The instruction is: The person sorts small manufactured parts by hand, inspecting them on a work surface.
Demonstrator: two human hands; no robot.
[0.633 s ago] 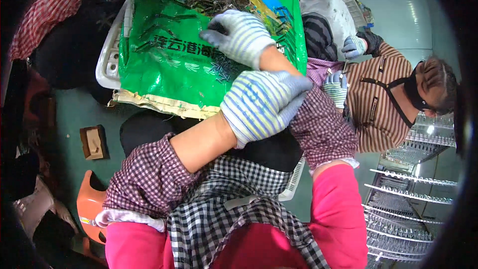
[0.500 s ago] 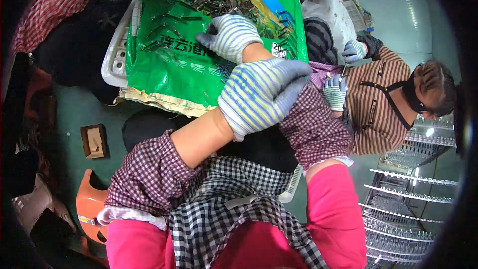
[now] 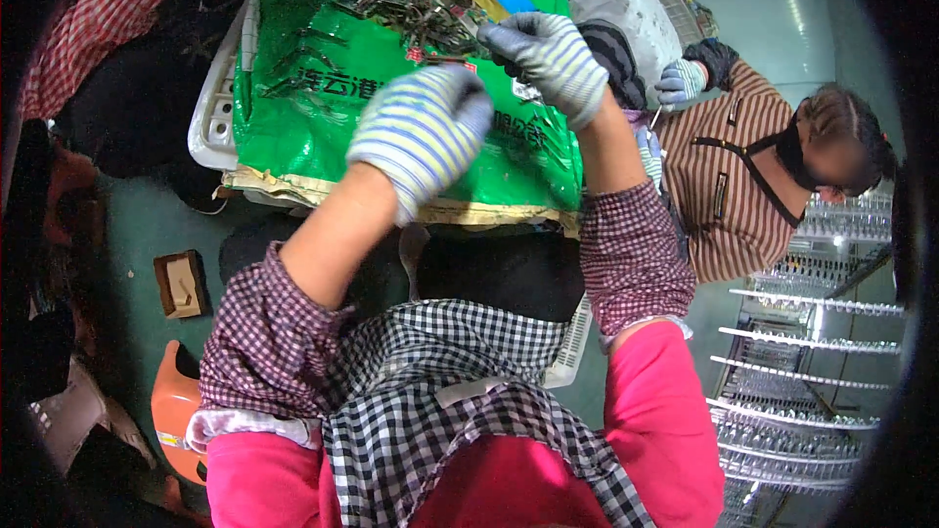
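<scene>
A green printed plastic bag (image 3: pixel 284 142) lies spread before me, with a heap of small dark metal pieces (image 3: pixel 421 12) on its far part. Over the bag's near middle is my left hand (image 3: pixel 421 132), in a striped knit glove, its fingers curled and their tips hidden beneath it. To the right, my right hand (image 3: pixel 556 66), gloved alike, hovers at the heap's right side. Its thumb and fingers are drawn together toward the left. Anything pinched in either hand is too small or hidden to name.
A white plastic crate (image 3: pixel 217 127) shows under the bag's left edge. At right sits a person in a brown striped top (image 3: pixel 748 161); a red checked sleeve (image 3: pixel 108 24) reaches in at left. A small cardboard box (image 3: pixel 181 284), an orange stool (image 3: pixel 176 396) and metal racks (image 3: pixel 792 401) stand around.
My hands were crossed, left wrist over right. Now they are apart: the left has moved up and left, the right out to the right beside the metal pieces.
</scene>
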